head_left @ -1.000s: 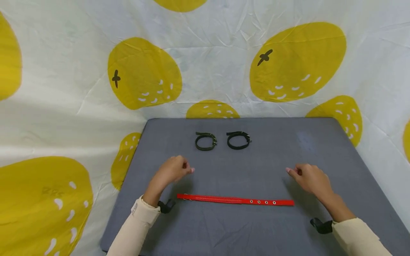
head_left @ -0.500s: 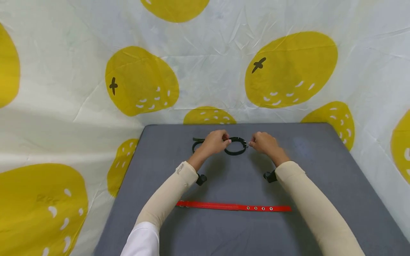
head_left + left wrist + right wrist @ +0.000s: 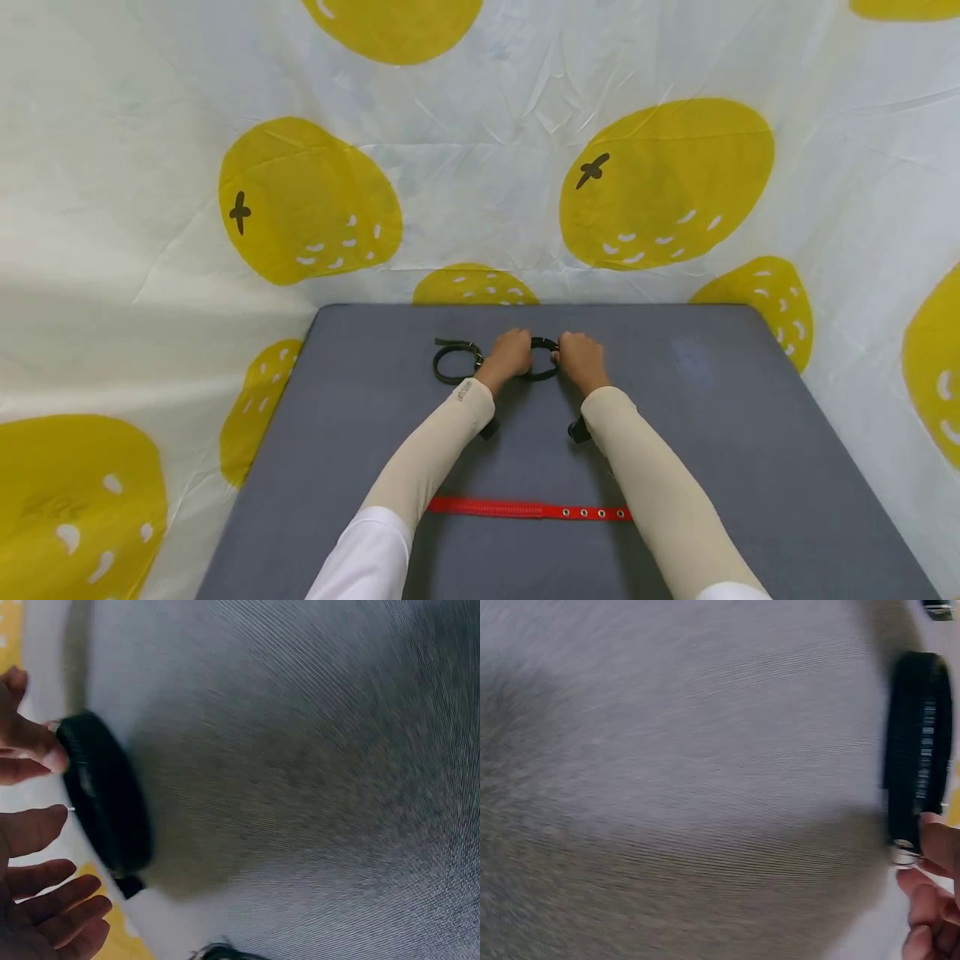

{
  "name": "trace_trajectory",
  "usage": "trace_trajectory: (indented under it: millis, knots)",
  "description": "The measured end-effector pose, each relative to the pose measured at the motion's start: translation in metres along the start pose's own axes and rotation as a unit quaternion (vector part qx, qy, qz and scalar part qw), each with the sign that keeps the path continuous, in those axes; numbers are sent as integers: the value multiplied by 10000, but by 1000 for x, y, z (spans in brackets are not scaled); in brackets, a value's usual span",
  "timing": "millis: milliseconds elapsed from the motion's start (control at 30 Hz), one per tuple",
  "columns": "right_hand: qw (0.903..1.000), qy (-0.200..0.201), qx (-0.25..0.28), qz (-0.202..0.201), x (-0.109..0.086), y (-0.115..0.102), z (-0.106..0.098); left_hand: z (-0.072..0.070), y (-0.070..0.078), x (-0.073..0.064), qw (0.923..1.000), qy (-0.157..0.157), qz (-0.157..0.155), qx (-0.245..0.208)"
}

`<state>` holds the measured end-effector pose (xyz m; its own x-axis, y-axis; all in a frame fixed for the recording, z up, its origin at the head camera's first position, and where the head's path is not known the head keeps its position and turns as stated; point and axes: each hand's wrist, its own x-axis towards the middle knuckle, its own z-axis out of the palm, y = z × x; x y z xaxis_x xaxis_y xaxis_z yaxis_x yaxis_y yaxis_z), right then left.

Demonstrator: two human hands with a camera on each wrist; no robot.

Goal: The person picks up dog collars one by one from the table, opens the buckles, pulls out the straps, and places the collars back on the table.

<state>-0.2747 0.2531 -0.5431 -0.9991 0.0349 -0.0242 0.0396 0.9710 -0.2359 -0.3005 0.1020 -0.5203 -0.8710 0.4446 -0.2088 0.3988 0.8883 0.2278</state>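
Note:
A dark, round-buckled collar (image 3: 911, 742) lies between my two hands at the far side of the grey table (image 3: 712, 458). At its buckle end, my right hand (image 3: 582, 362) pinches the strap between thumb and fingers. My left hand (image 3: 512, 353) is at the other side of the loop. In the left wrist view, its thumb and fingers are spread and straight, close to the collar without gripping it. A second dark green collar (image 3: 453, 381), also buckled into a loop, lies just left of my left hand.
A red collar (image 3: 517, 508) with metal eyelets lies stretched out near the front of the table, its ends hidden by my forearms. Behind the table hangs a white cloth (image 3: 480, 200) printed with yellow fruit.
Both hands have reached forward and inward, from either side of the table to the dark collar. My right hand has taken hold of its buckle end.

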Motion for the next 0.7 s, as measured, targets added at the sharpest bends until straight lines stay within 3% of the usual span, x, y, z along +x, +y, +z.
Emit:
trace_trajectory:
  millis: [100, 200, 400, 600, 700]
  knots:
    - [9999, 120, -97, -24, -1, 0, 4, 10, -3, 6, 9995, 140, -94, 269]
    - [9996, 234, -182, -45, 0, 1, 4, 18, -5, 12, 9973, 513, -63, 528]
    - [9994, 39, -306, -175, -3, -1, 2, 20, -7, 8, 9906, 938, 143, 988]
    - [9974, 39, -389, -603, -7, 1, -8, 7, -8, -1, 9943, 884, 427, 419]
    - [9965, 120, -151, -814, -10, 3, -21, -4, -9, -8, 9928, 967, 699, 129]
